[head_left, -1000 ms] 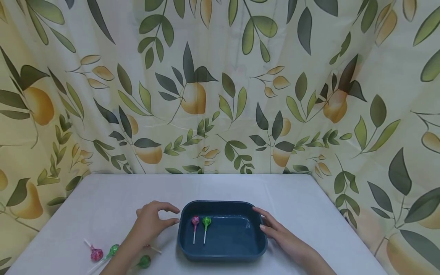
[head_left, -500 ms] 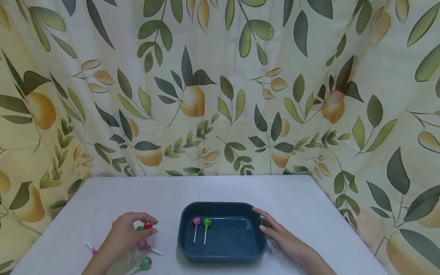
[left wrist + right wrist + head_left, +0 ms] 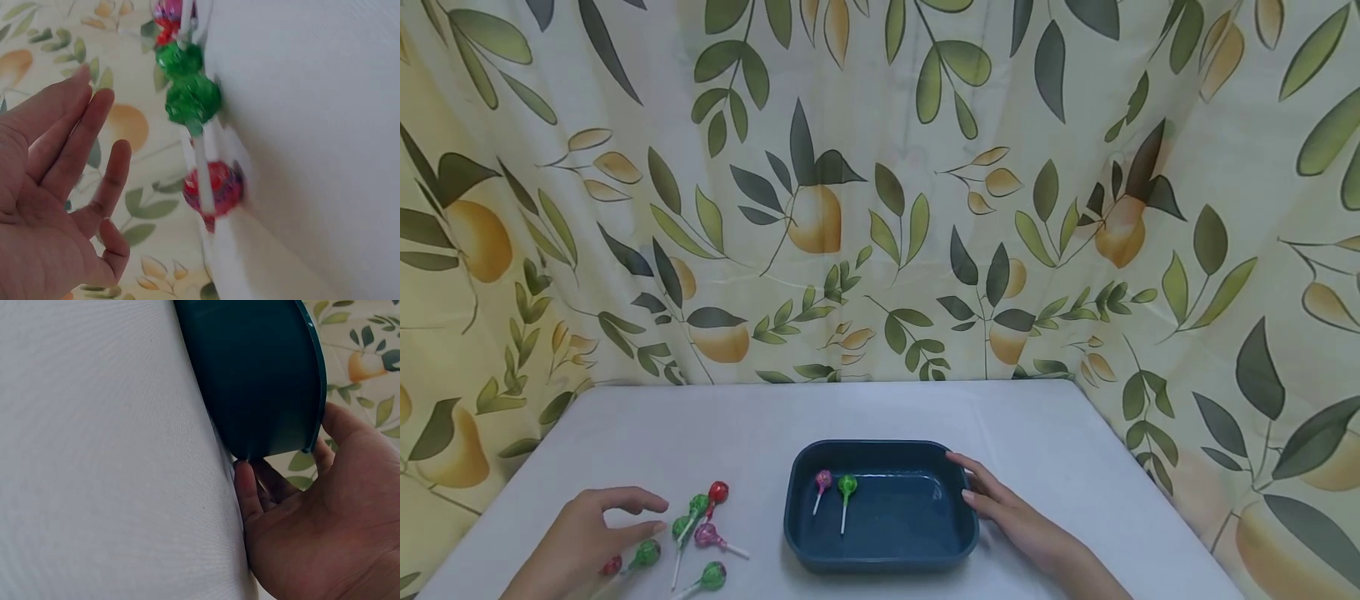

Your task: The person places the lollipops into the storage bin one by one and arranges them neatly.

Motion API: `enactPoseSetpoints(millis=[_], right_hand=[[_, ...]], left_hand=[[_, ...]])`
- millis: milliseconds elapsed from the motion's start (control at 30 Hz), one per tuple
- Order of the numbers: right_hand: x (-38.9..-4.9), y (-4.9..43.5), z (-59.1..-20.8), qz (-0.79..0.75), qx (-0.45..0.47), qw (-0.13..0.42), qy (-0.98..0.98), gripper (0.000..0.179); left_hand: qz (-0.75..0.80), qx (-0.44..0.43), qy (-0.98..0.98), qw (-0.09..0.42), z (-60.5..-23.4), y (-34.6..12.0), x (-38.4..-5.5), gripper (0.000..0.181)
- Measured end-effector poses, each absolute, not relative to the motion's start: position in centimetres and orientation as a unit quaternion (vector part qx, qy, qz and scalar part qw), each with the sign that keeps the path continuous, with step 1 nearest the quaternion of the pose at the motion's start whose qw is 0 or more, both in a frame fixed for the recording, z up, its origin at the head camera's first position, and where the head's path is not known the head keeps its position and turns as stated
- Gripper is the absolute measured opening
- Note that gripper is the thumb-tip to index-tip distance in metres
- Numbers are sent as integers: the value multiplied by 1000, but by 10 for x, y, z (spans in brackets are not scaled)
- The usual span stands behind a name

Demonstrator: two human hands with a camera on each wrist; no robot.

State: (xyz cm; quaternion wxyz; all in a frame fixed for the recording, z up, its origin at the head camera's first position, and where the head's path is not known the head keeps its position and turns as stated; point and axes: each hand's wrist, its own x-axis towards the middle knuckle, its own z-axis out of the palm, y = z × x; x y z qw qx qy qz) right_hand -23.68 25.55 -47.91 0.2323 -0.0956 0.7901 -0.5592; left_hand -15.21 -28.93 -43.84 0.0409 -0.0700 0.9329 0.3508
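My left hand [image 3: 587, 533] is over the left side of the table, thumb and fingers spread with nothing between them. Just right of it lie the loose lollipops: a red one [image 3: 718, 492], a pink one [image 3: 707, 535] and several green ones, including a front one [image 3: 713, 575]. Another pink-red lollipop [image 3: 214, 187] is partly hidden by that hand in the head view. My right hand [image 3: 1018, 512] touches the right end of a dark blue tray [image 3: 883, 560], fingers against its outer wall [image 3: 262, 381]. Inside the tray lie a pink lollipop [image 3: 823, 480] and a green lollipop [image 3: 847, 485], side by side.
A white cloth covers the table [image 3: 880, 408]. Behind and at both sides hangs a curtain [image 3: 880, 208] printed with leaves and orange fruit. The tray stands right of the loose lollipops.
My left hand has moved left and toward me, from beside the tray, past the red lollipop, uncovering several lollipops. The tray's pink lollipop has its stick turned slightly. The right hand stays at the tray.
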Motion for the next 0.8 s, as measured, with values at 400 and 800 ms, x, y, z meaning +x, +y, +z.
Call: enactPoseSetpoints(millis=[400, 800], right_hand=[[-234, 257, -482, -558, -91, 236, 790, 59], [-230, 257, -488, -559, -57, 250, 788, 59]], left_hand=[[355, -92, 925, 96, -458, -334, -136, 38], [402, -102, 896, 161, -493, -363, -125, 35]])
